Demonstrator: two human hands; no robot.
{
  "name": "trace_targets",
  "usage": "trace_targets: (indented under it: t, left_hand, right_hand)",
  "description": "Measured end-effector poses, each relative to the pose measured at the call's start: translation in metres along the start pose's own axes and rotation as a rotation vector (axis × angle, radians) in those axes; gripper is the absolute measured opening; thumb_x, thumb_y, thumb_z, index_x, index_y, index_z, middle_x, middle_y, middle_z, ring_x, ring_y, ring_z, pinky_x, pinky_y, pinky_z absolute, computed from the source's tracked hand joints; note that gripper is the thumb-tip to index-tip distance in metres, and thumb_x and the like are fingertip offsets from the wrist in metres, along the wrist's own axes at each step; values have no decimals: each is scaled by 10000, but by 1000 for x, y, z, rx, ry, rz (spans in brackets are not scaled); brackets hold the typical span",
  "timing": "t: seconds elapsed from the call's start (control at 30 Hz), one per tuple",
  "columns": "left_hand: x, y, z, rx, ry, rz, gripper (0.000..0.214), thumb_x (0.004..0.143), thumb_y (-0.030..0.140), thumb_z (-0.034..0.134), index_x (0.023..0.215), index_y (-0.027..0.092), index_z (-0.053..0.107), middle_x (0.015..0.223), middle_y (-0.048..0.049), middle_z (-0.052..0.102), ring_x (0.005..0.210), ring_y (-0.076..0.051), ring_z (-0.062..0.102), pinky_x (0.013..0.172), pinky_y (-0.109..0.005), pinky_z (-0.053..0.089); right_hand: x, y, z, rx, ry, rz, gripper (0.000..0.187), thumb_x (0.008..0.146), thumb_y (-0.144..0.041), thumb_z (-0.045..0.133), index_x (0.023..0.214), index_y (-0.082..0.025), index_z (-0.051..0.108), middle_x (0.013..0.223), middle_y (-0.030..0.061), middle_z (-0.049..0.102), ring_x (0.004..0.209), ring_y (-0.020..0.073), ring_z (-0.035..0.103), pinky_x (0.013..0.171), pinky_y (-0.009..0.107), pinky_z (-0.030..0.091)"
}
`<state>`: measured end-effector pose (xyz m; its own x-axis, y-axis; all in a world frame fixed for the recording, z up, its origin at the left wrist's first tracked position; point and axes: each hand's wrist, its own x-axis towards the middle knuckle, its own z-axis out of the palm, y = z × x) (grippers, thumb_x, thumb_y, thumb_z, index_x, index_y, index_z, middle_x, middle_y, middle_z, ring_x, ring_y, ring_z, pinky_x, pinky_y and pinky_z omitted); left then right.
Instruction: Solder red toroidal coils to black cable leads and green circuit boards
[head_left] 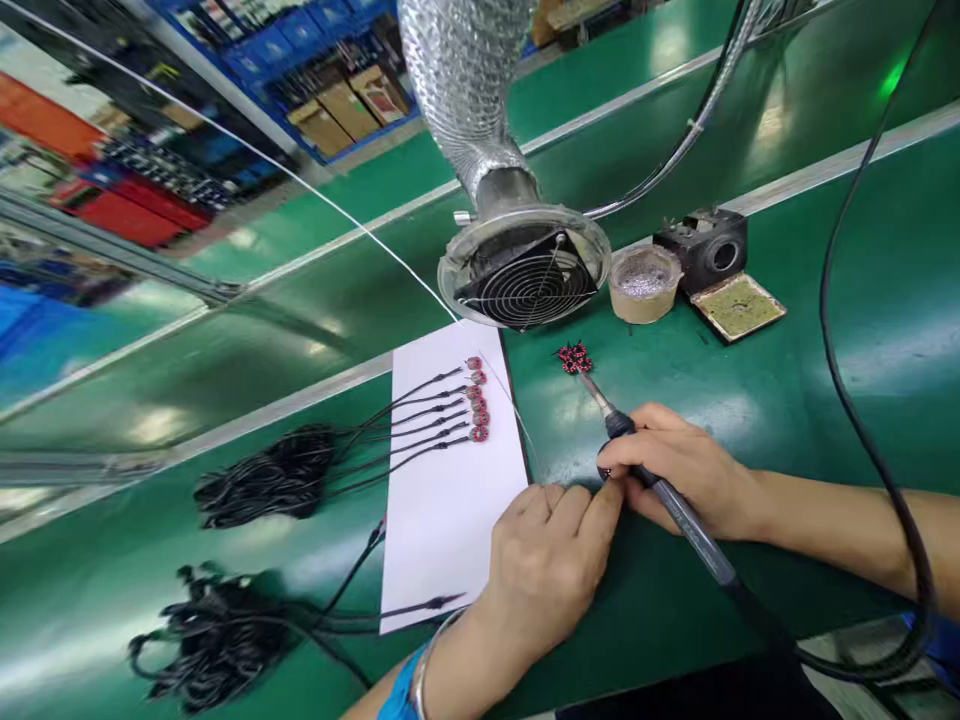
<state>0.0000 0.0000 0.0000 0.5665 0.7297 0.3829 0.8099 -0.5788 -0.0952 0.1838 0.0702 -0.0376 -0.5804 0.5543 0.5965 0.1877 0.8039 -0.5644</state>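
My right hand [686, 470] is wrapped round a soldering iron [686, 525], its metal tip slanting up and left to a cluster of small red and black round parts [574, 358] on the green bench. My left hand [555, 550] is closed, with its fingertips meeting those of the right hand. A small dark round piece [604, 472] shows at the meeting fingertips; its kind and which hand grips it are unclear. Thin solder wire [420, 285] runs down from the upper left and ends near the left knuckles. White paper [442, 500] lies left of that hand.
On the paper sit several red-rimmed round parts [478, 405] joined to black cables. Cable bundles [270, 475] lie to the left. A fan-ended extraction duct [525, 270] hangs above. Behind stand a solder-filled tub [645, 290] and iron stand [705, 250]. The iron's cord [832, 340] loops right.
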Motion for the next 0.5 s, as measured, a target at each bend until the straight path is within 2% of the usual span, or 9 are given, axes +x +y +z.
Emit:
trace_targets:
  t: [0.2,0.33,0.5]
  left_hand:
    - [4,-1,6,-99,9,-142,91,947,143,479,953,173,565,617,18,593,522,-173,533,530,-315,371]
    - [4,0,6,-159,-47,-221,122,933,139,444,911,184,556,601,28,595,499,-161,560,505,-299,374]
    - [8,2,2,-289,-59,-321,83,925,251,526,917,199,590,668,25,679,511,-151,616,491,-277,396]
  right_hand:
    - [1,0,1,26,5,11,280,814,-38,491,1038,-202,520,824,10,621,736,151,432,666,274,428]
    - [0,1,3,15,24,-1,275,823,-40,494,1045,-199,519,821,8,620,730,151,429,678,282,425]
    - [0,2,2,37,-9,12,237,850,-85,524,1062,-192,516,764,-5,596,740,155,438,685,287,414]
